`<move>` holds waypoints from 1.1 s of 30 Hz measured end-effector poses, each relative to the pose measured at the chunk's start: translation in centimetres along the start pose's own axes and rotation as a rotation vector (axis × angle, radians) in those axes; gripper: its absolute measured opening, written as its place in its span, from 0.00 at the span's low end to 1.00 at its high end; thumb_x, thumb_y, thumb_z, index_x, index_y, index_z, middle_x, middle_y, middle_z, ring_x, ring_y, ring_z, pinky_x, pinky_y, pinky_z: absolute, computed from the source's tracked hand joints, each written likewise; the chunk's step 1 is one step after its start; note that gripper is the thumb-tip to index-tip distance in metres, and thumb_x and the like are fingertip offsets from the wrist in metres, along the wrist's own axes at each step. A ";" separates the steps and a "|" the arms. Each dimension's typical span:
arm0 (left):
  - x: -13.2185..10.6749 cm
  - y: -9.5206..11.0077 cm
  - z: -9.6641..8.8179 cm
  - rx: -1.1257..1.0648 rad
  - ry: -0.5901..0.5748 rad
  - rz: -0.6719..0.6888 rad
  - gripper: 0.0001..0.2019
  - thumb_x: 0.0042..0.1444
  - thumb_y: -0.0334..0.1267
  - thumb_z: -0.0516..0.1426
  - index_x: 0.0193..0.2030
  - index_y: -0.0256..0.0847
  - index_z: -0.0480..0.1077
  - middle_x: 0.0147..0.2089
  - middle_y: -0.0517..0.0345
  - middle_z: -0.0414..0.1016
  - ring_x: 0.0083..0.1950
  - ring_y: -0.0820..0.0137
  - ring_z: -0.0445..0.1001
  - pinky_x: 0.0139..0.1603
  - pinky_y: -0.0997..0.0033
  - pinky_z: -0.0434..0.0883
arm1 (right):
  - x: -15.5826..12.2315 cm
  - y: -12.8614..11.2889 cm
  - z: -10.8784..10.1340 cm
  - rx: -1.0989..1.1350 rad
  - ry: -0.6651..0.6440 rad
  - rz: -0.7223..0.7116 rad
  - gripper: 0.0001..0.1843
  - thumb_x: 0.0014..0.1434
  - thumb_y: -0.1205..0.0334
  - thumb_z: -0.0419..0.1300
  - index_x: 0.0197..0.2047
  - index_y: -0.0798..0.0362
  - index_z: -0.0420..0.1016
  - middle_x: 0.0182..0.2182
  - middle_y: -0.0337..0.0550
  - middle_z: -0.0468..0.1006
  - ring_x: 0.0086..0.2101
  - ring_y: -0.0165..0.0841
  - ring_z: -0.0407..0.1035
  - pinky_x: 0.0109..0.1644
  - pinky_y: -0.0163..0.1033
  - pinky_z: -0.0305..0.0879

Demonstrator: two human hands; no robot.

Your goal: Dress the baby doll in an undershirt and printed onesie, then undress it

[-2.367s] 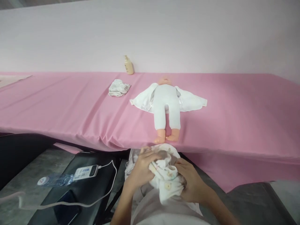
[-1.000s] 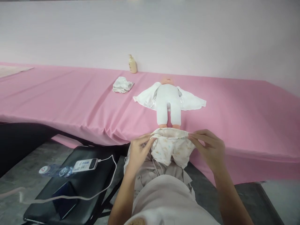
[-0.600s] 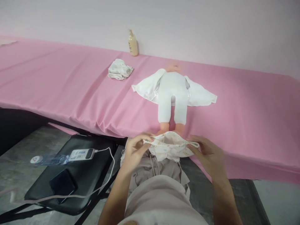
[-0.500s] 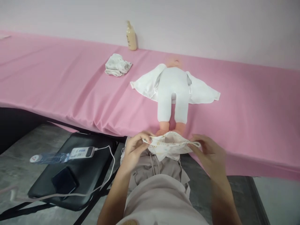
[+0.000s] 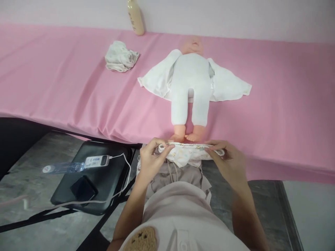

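Observation:
My left hand [image 5: 154, 157] pinches the left end of the waistband of small white patterned baby pants [image 5: 187, 153]. The other end is gripped between the fingers of my right hand [image 5: 225, 158]. The band is stretched flat between both hands, just in front of the bare feet of a baby doll [image 5: 192, 73]. The doll lies on its back with a white cloth body, its feet near the table edge. A white baby shirt [image 5: 231, 83] is spread under it, sleeves out to both sides. The lower part of the pants hangs down, partly folded.
Pink cloth covers the long table [image 5: 282, 104]. On it are a crumpled white cloth [image 5: 120, 57] and a pump bottle [image 5: 136, 19] by the wall. At lower left, a black folding chair [image 5: 110, 184] bears a plastic bottle [image 5: 64, 168], a white device [image 5: 96, 161] with a cable, and a phone [image 5: 83, 190].
The opening of the pants, wide before, is now drawn into a flat line, with my fingers gathered further along the band. The camera has tilted down, so more of the doll's head shows.

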State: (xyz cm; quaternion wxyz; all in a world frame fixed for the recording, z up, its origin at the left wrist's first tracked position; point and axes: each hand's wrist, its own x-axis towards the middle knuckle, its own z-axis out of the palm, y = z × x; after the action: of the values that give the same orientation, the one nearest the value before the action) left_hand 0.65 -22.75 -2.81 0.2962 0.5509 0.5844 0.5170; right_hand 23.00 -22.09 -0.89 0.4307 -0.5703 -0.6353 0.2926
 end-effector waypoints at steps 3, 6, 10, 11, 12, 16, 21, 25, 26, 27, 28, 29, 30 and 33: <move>-0.1 0.9 -0.1 -0.034 0.030 -0.001 0.13 0.48 0.42 0.64 0.36 0.39 0.67 0.29 0.62 0.75 0.32 0.73 0.75 0.33 0.76 0.70 | -0.7 -0.7 0.0 0.035 0.127 -0.029 0.07 0.53 0.59 0.64 0.29 0.52 0.70 0.31 0.41 0.77 0.33 0.31 0.72 0.31 0.34 0.68; -0.8 3.1 0.5 -0.164 0.061 -0.007 0.22 0.50 0.42 0.62 0.51 0.42 0.62 0.36 0.57 0.78 0.38 0.69 0.78 0.37 0.73 0.73 | -1.8 -2.5 0.6 0.068 0.339 -0.106 0.07 0.54 0.61 0.64 0.30 0.52 0.69 0.30 0.41 0.76 0.32 0.31 0.71 0.34 0.37 0.69; -4.3 6.3 1.2 -0.279 -0.052 0.098 0.22 0.57 0.41 0.56 0.57 0.45 0.57 0.48 0.49 0.76 0.46 0.65 0.77 0.42 0.69 0.74 | -4.7 -6.3 1.9 0.051 0.383 -0.333 0.03 0.57 0.67 0.58 0.34 0.50 0.68 0.32 0.42 0.74 0.34 0.32 0.71 0.37 0.39 0.70; -5.5 6.8 1.2 -0.292 -0.136 0.150 0.19 0.59 0.40 0.54 0.57 0.45 0.58 0.52 0.47 0.74 0.50 0.64 0.76 0.45 0.67 0.74 | -5.6 -7.0 2.2 0.029 0.348 -0.421 0.05 0.58 0.69 0.56 0.36 0.50 0.68 0.34 0.43 0.74 0.36 0.33 0.71 0.38 0.40 0.70; -6.6 7.1 1.1 -0.305 -0.225 0.202 0.17 0.61 0.40 0.51 0.57 0.45 0.59 0.55 0.45 0.71 0.53 0.63 0.74 0.48 0.65 0.73 | -6.4 -7.6 2.3 0.002 0.328 -0.496 0.08 0.58 0.71 0.54 0.38 0.49 0.68 0.36 0.44 0.74 0.37 0.33 0.70 0.39 0.41 0.69; -9.2 7.0 0.6 -0.449 -0.381 0.230 0.17 0.62 0.35 0.50 0.58 0.47 0.59 0.61 0.45 0.66 0.57 0.63 0.70 0.49 0.65 0.73 | -8.2 -7.8 2.0 -0.041 0.370 -0.600 0.15 0.55 0.71 0.58 0.45 0.49 0.67 0.42 0.49 0.70 0.43 0.37 0.68 0.42 0.44 0.70; -8.8 6.8 1.0 -0.546 -0.231 0.236 0.18 0.56 0.30 0.57 0.53 0.46 0.63 0.54 0.48 0.72 0.54 0.65 0.72 0.52 0.67 0.71 | -8.7 -6.9 1.6 0.177 0.243 -0.601 0.17 0.54 0.75 0.56 0.45 0.49 0.68 0.42 0.48 0.72 0.43 0.35 0.69 0.41 0.42 0.71; -7.2 5.7 1.2 -0.375 -0.055 0.308 0.16 0.46 0.31 0.65 0.42 0.41 0.69 0.41 0.54 0.73 0.44 0.69 0.74 0.44 0.72 0.72 | -8.5 -6.3 1.2 0.317 0.190 -0.474 0.11 0.57 0.74 0.55 0.38 0.49 0.71 0.36 0.43 0.76 0.38 0.32 0.72 0.38 0.37 0.71; -6.7 5.1 1.0 -0.314 -0.033 0.311 0.12 0.45 0.31 0.65 0.37 0.40 0.70 0.38 0.56 0.72 0.41 0.70 0.73 0.41 0.73 0.71 | -8.3 -6.0 0.9 0.290 0.234 -0.403 0.08 0.57 0.73 0.56 0.36 0.50 0.71 0.35 0.43 0.76 0.37 0.32 0.72 0.37 0.36 0.70; -6.3 4.5 0.8 -0.256 -0.004 0.306 0.09 0.45 0.32 0.65 0.33 0.39 0.70 0.35 0.57 0.71 0.39 0.71 0.72 0.39 0.73 0.71 | -8.1 -5.6 0.4 0.242 0.290 -0.326 0.06 0.56 0.71 0.58 0.35 0.50 0.72 0.34 0.42 0.77 0.35 0.32 0.72 0.36 0.36 0.69; -5.8 3.9 0.5 -0.206 0.037 0.294 0.08 0.46 0.33 0.64 0.31 0.38 0.69 0.33 0.57 0.71 0.37 0.71 0.71 0.37 0.74 0.70 | -7.8 -5.3 -0.1 0.187 0.347 -0.253 0.04 0.56 0.68 0.60 0.35 0.50 0.73 0.33 0.41 0.77 0.34 0.31 0.72 0.35 0.35 0.69; -5.5 3.3 0.2 -0.161 0.086 0.279 0.07 0.48 0.34 0.63 0.31 0.38 0.70 0.32 0.57 0.71 0.36 0.72 0.71 0.36 0.74 0.70 | -7.6 -4.9 -0.6 0.133 0.398 -0.192 0.04 0.55 0.66 0.61 0.35 0.51 0.73 0.32 0.40 0.77 0.33 0.31 0.72 0.35 0.35 0.69; -5.2 2.7 0.0 -0.120 0.133 0.271 0.06 0.49 0.35 0.63 0.33 0.38 0.70 0.32 0.57 0.71 0.35 0.72 0.71 0.37 0.73 0.70 | -7.4 -4.6 -1.2 0.083 0.437 -0.151 0.05 0.54 0.64 0.63 0.36 0.51 0.74 0.31 0.40 0.77 0.32 0.32 0.72 0.35 0.36 0.69; -4.9 1.8 -0.8 0.009 0.146 0.322 0.07 0.51 0.35 0.61 0.38 0.39 0.73 0.35 0.56 0.75 0.36 0.71 0.73 0.40 0.71 0.70 | -7.1 -4.0 -2.3 -0.048 0.469 -0.158 0.06 0.53 0.61 0.64 0.36 0.50 0.76 0.32 0.41 0.78 0.33 0.32 0.72 0.37 0.37 0.69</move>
State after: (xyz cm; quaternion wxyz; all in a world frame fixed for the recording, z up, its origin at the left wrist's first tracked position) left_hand 1.61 -27.89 -2.06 0.1638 0.5997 0.5108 0.5938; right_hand 22.99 -30.03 2.08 0.5743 -0.5814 -0.5672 0.1026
